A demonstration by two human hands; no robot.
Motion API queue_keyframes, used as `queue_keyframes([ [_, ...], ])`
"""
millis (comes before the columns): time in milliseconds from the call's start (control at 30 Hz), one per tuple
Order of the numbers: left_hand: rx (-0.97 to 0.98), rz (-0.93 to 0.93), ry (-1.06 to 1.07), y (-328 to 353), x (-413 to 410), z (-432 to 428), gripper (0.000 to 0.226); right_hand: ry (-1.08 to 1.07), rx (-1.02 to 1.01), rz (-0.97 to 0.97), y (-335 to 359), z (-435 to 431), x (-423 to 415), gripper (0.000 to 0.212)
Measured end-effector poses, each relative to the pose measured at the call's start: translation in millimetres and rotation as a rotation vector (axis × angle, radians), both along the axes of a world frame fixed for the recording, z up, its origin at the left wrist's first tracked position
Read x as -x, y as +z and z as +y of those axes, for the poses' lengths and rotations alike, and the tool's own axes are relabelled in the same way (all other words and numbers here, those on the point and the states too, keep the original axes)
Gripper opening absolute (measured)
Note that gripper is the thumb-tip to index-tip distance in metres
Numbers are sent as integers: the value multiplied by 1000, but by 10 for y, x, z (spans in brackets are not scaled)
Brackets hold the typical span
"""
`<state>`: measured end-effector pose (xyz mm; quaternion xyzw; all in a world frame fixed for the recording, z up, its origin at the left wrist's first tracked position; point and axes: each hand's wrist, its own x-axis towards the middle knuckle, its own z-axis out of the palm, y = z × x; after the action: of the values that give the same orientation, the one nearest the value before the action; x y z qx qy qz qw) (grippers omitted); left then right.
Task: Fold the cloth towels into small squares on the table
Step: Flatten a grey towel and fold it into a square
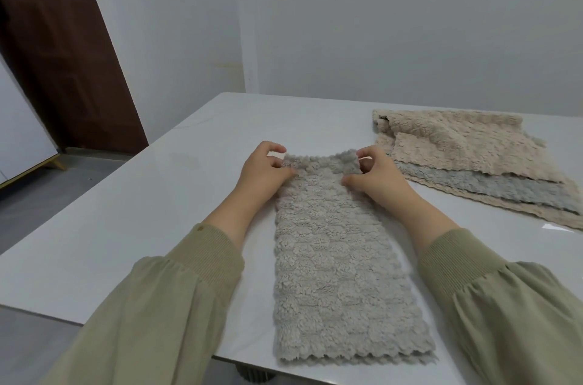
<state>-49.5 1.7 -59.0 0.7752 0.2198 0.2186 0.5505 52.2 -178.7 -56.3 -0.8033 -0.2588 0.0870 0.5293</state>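
A towel (334, 274) was laid flat on the desk (126, 226) as a long, narrow strip. Its long axis ran straight away from the person, with the near end at the desk edge. The far end was held at both corners: the left corner was pinched by the left hand (263, 171) and the right corner by the right hand (377, 176), the fingers curled round the edge. Both hands were equally near. The next fold was judged to require the far end to be drawn back along that axis onto the near end. A pile (473, 157) of unfolded towels was seen just beside the right hand.
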Motion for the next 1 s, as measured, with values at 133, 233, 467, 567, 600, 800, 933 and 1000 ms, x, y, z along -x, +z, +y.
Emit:
queue_keyframes([
  [133, 181, -170, -39, 45, 45, -24, 46, -46, -163, 101, -18, 10, -8, 59],
  [233, 222, -239, -70, 47, 47, -8, 53, -81, -148, 104, 7, 1, 3, 67],
  [467, 168, -315, -118, 92, 111, -52, 57, 114, -184, 269, 73, -73, -19, 48],
  [567, 71, -232, -91, 78, 115, 4, 56, 134, -428, 389, 60, -90, -49, 21],
  [600, 55, -197, -88, 72, 113, 21, 53, 116, -438, 361, 65, -95, -54, 24],
  [800, -43, -63, 6, 104, 139, -10, 17, 86, -362, 250, 111, -149, -38, 17],
  [933, -104, -115, 101, 128, 122, -22, 18, -28, -198, 31, 178, -184, -34, 12],
  [1000, -114, -124, 119, 122, 106, -24, 14, -64, -185, -8, 196, -185, -51, 11],
])
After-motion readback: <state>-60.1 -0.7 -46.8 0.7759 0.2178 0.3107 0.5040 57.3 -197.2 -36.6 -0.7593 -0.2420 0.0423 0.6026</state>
